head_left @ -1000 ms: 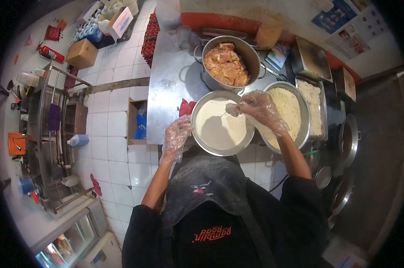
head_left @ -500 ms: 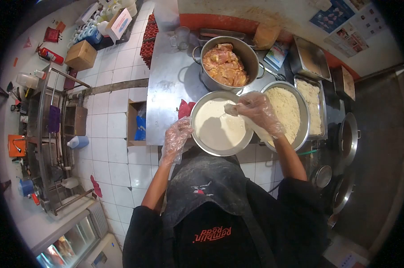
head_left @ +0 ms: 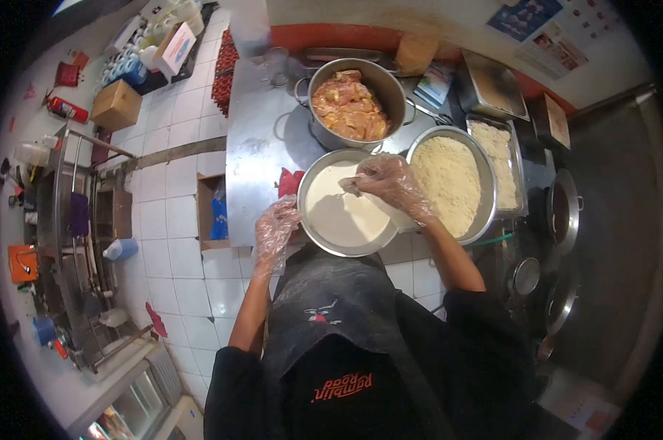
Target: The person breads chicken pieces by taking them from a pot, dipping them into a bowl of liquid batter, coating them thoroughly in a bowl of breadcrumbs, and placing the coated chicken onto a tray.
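Observation:
A metal bowl (head_left: 344,253) of pale, runny batter (head_left: 335,213) sits near the table's front edge. At its left rim is my left hand (head_left: 276,227), in a clear plastic glove, with the fingers closed on the edge. My right hand (head_left: 392,183), gloved too, is over the bowl's right side. Its fingers are pinched together and pointing left above the batter; the fingertips look coated, and whatever they hold is too small to make out. Behind stands a deep pot (head_left: 320,130) of raw marinated meat (head_left: 350,110). To the right is a wide bowl (head_left: 491,202) of crumbly flour (head_left: 449,187).
A metal tray (head_left: 520,169) of flour-coated pieces lies right of the flour bowl, with a deep steel pan (head_left: 496,88) behind it. A red cloth (head_left: 288,183) lies beside the batter bowl. At the back are a glass mug (head_left: 276,66) and scissors (head_left: 440,117).
The whole view has shifted, so the table and bowls appear further left. My right hand remains pinched over the batter, and my left hand stays at the rim.

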Demonstrator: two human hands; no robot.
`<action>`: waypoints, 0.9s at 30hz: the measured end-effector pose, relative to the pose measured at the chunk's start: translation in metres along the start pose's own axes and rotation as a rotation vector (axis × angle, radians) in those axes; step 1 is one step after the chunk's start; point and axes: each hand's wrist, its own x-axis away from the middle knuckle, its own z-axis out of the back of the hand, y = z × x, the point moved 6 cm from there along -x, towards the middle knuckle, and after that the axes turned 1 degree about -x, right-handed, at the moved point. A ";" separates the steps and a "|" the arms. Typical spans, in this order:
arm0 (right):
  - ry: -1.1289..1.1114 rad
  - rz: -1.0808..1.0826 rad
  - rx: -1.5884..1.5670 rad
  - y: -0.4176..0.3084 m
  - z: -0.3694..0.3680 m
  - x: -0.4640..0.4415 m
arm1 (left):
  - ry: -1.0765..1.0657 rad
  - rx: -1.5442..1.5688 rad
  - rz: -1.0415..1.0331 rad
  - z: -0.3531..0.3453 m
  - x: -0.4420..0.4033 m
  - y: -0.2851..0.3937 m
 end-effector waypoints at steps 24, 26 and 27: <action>0.351 0.032 0.213 0.014 0.172 0.077 | -0.081 0.247 0.058 -0.037 0.002 -0.015; 0.358 0.079 0.254 0.024 0.188 0.093 | -0.076 0.209 0.087 -0.060 0.000 -0.007; 0.278 0.262 0.412 0.025 0.184 0.097 | -0.087 0.204 0.091 -0.075 -0.002 -0.001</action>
